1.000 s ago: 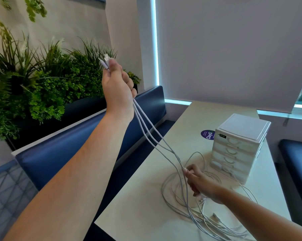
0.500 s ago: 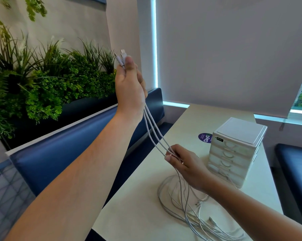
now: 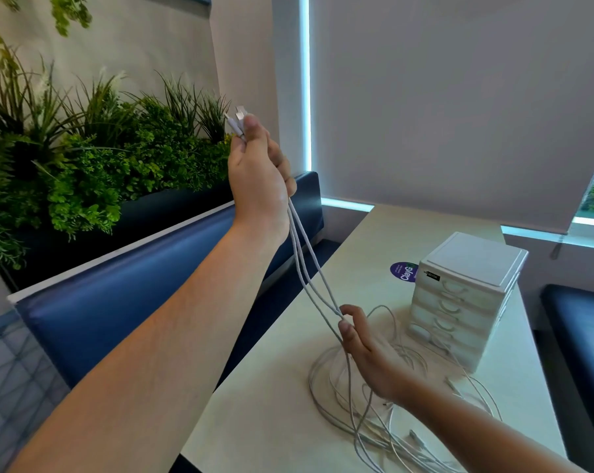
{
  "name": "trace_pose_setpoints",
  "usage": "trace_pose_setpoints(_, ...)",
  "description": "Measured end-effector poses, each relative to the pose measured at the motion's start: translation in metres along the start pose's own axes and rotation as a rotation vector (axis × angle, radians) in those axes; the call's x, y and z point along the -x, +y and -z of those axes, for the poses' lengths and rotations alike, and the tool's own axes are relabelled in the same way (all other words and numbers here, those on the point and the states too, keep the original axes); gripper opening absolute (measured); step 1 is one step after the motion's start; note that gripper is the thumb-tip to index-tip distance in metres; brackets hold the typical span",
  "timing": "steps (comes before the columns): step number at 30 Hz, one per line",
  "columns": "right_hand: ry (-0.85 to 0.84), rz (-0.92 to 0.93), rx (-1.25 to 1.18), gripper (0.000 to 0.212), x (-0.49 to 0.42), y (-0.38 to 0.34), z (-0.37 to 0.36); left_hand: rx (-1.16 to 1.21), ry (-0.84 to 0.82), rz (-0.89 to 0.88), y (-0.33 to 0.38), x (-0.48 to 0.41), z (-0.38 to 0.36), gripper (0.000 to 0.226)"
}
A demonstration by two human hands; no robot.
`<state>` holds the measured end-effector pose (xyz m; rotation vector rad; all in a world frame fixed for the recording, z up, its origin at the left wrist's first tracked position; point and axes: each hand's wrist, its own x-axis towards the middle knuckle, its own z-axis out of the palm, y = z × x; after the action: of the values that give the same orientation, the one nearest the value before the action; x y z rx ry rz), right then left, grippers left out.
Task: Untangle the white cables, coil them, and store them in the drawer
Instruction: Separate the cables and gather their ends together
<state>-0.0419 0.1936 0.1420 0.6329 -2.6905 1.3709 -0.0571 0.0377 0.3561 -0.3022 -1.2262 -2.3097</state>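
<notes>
My left hand (image 3: pixel 258 175) is raised high over the bench and grips the plug ends of the white cables (image 3: pixel 309 264), whose connectors stick out above my thumb. The strands run down from it to my right hand (image 3: pixel 364 349), which pinches them between thumb and fingers just above the table. Below that hand the cables lie in a loose tangled heap on the cream table (image 3: pixel 254 421). A small white drawer unit (image 3: pixel 466 298) with several shut drawers stands to the right of the heap.
A blue padded bench (image 3: pixel 125 295) runs along the table's left edge, with green plants (image 3: pixel 84 165) behind it. A round purple sticker (image 3: pixel 403 272) lies on the table beside the drawer unit. Another dark seat (image 3: pixel 582 336) is at the right.
My right hand went up along the strands from near the heap, then slid back down a little. My left hand shifted to the right, still holding the plug ends high.
</notes>
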Motion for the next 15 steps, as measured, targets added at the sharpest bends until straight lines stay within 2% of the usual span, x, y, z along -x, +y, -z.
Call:
trace_pose_setpoints(3, -0.074, 0.007, 0.098, 0.064, -0.006, 0.001, -0.005, -0.030, -0.016, -0.010, -0.002, -0.002, -0.002, 0.037)
trace_pose_setpoints(4, -0.093, 0.009, 0.147, 0.065, -0.008, 0.001, -0.007, -0.042, -0.013, -0.020, -0.002, -0.004, -0.001, 0.037)
trace_pose_setpoints(7, -0.115, -0.023, 0.273, 0.043, -0.010, 0.010, -0.013, -0.061, 0.030, -0.048, 0.000, -0.013, 0.006, 0.037)
trace_pose_setpoints(11, -0.135, -0.049, 0.297, 0.038, 0.005, 0.029, -0.014, -0.094, 0.111, -0.060, 0.001, -0.025, 0.022, 0.033)
trace_pose_setpoints(15, -0.149, -0.088, 0.315, 0.038, 0.010, 0.047, -0.009, -0.267, 0.140, -0.070, -0.019, -0.026, 0.037, 0.033)
